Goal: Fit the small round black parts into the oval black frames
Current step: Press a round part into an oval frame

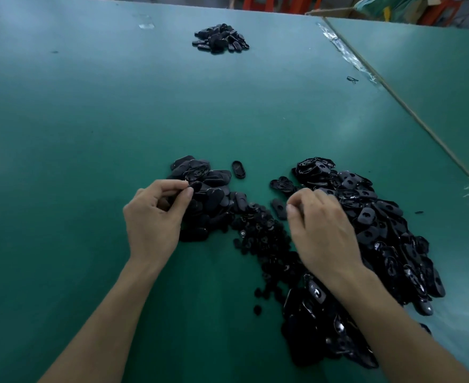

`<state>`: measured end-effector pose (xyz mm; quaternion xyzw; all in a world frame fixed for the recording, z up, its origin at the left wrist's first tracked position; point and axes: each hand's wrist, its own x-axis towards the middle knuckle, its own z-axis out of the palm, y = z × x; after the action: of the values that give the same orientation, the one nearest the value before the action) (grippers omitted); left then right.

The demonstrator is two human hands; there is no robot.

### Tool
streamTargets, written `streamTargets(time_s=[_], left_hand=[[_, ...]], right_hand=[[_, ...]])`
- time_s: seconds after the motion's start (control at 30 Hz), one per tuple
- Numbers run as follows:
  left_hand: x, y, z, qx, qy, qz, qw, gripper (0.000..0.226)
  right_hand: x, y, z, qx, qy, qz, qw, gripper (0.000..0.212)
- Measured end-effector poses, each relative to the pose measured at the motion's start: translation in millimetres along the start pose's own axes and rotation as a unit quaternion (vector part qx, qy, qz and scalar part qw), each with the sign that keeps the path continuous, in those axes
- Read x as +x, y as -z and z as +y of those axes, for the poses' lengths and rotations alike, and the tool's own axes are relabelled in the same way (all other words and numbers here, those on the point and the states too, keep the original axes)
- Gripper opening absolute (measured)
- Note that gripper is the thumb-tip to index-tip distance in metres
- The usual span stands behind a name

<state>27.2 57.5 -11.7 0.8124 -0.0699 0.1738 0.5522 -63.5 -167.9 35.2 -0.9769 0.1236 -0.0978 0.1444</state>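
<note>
Fingers of my left hand (pixel 156 217) curl and pinch one oval black frame (pixel 197 186) at the lower-centre heap's edge; right hand (pixel 321 233) fingers are curled, and I cannot tell what they hold. Small round black parts (pixel 263 239) lie heaped between both hands on the green worktop (pixel 62 134).

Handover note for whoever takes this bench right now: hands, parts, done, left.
Left hand pinches an oval piece at the edge of the near-left pile.
Right hand is curled beside the right pile of oval frames; whether it holds anything is hidden.
Small round parts lie between the hands.
A lone frame lies apart, and a far pile sits up the table.
Done count unclear; large piles left.
</note>
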Motion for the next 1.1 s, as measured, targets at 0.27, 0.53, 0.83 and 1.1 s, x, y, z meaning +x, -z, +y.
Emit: streamTargets(time_s=[0.27,0.53,0.83,1.1], left_hand=[[1,-1,-4,0.074,-0.034,-0.013,0.997,0.028],[-6,-3,5,0.055,-0.146,0.043,0.987,0.012],[-44,-27,35,-0.142,-0.111,-0.189,0.965,0.042],[-40,-25,32,-0.223,-0.009,-0.222,0.949,0.054]], right_hand=[[-5,14,11,-0.070,-0.033,-0.044,0.996,0.025],[-18,6,12,-0.087,-0.054,-0.027,0.994,0.027],[-23,4,6,-0.107,-0.064,-0.048,0.991,0.029],[-19,2,1,-0.115,-0.063,-0.044,0.990,0.023]])
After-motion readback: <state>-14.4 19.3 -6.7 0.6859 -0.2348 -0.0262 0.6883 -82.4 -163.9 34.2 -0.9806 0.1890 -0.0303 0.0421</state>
